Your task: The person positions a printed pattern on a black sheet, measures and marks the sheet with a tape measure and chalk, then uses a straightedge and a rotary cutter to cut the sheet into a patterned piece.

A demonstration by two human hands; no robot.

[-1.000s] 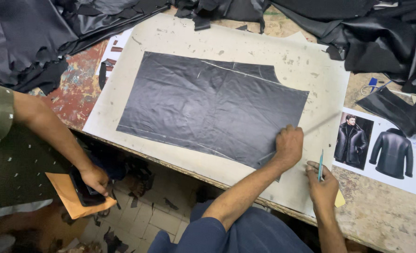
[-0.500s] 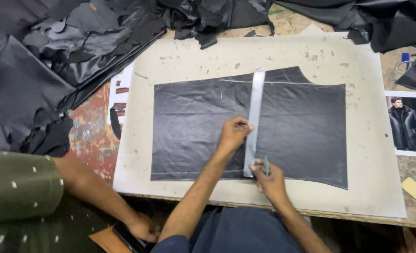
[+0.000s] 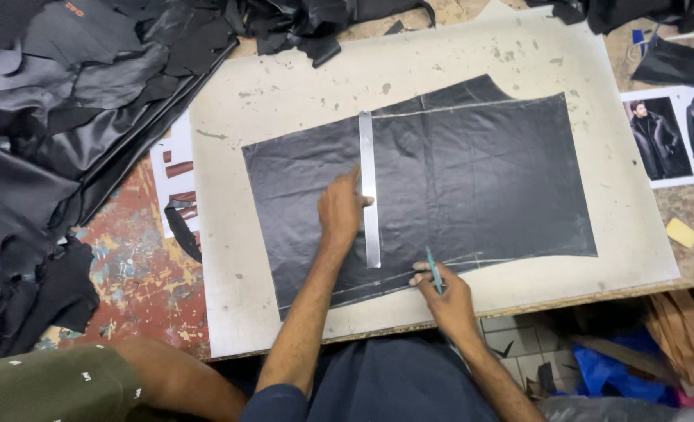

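A black leather panel [image 3: 472, 172] lies flat on a pale cutting board [image 3: 284, 94]. A long metal ruler [image 3: 369, 187] rests upright across the panel. My left hand [image 3: 339, 211] presses flat on the leather with its fingers against the ruler's left edge. My right hand [image 3: 440, 293] sits at the panel's lower edge, just right of the ruler's near end, and grips a thin teal pen [image 3: 433, 270] with its tip on the leather. Faint marked lines run along the panel's top and bottom edges.
Heaps of black leather [image 3: 66, 117] cover the left and far side of the table. Jacket photos [image 3: 671, 137] lie at the right, a yellow chalk piece [image 3: 681, 232] below them. Another person's arm in a green sleeve [image 3: 73, 387] is at the lower left.
The view has shifted and closed in. The ruler stands more upright on the panel, my left hand has slid down beside it, and my right hand with the pen has moved to its near end.
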